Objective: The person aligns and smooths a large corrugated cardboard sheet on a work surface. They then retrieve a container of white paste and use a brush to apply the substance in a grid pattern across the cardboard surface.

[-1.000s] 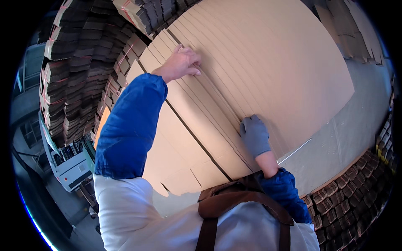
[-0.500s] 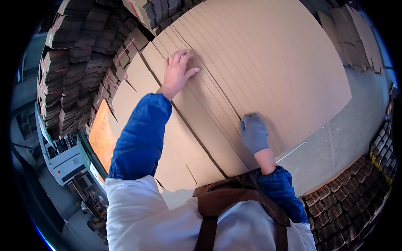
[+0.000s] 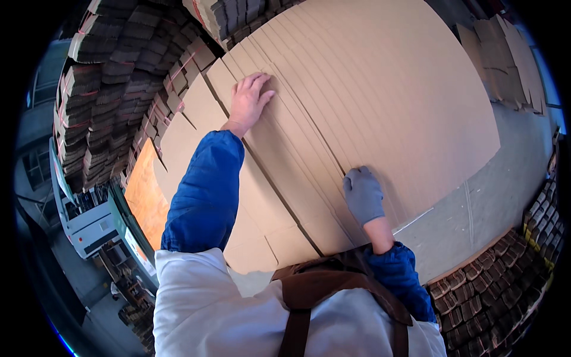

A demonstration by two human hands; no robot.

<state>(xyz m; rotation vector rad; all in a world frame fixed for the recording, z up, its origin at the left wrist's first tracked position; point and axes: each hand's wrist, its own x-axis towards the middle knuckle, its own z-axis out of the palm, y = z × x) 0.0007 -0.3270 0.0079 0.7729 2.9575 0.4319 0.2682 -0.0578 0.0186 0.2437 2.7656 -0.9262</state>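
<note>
Large brown cardboard sheets (image 3: 404, 89) lie overlapped like a fan in front of me, their long edges running slantwise in close steps. My bare left hand (image 3: 250, 101) rests on the stepped edges at the upper left, thumb apart from the bent fingers. Lower and to the right, my right hand (image 3: 363, 193), in a grey glove, has its fingers curled at the edge of a sheet. Its fingertips are partly hidden. Under my left forearm lies a slotted cardboard sheet (image 3: 262, 202) with dark gaps cut along it.
Bundled cardboard stacks (image 3: 113, 77) rise high at the left. More flat cardboard (image 3: 496, 59) stands at the far right, and stacked dark pieces (image 3: 482, 285) lie low on the right. An orange-brown board (image 3: 146, 181) and a pale machine (image 3: 95, 229) are at the left.
Both hands stay at the sheet edges with little movement. My left fingers have drawn slightly closer together, and the right hand sits slightly lower in view.
</note>
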